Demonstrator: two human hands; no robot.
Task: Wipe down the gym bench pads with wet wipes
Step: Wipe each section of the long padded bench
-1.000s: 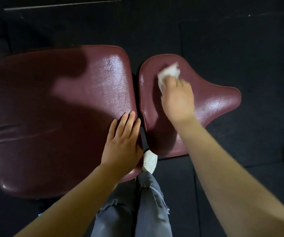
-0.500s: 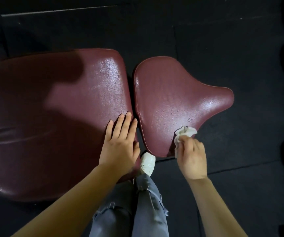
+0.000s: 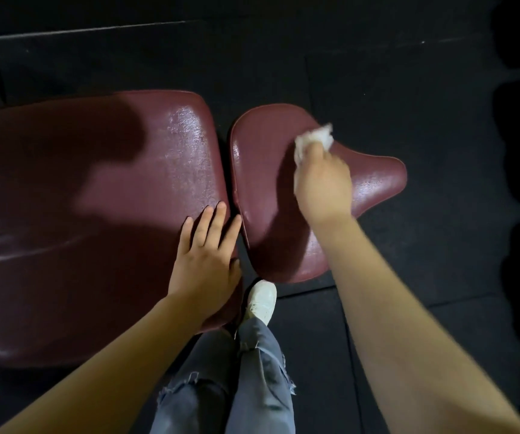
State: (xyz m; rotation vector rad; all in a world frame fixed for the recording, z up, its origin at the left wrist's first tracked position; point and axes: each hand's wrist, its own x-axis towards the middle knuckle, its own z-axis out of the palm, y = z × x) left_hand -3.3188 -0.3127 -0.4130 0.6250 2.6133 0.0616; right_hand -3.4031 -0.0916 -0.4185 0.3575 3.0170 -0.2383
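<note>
On the seat pad (image 3: 265,189), right hand (image 3: 323,180) grips wipe (image 3: 313,140); left hand (image 3: 207,261) flat.

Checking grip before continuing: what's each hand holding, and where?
Right hand grips crumpled white wet wipe by its near end; left hand holds nothing.

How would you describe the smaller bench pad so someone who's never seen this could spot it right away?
Two maroon vinyl pads lie side by side over the dark floor. The left hand rests on the large pad; across a narrow gap to its right is the smaller pad, where the right hand holds a white wipe. Unlike its broad neighbour, it tapers to a rounded nose.
</note>
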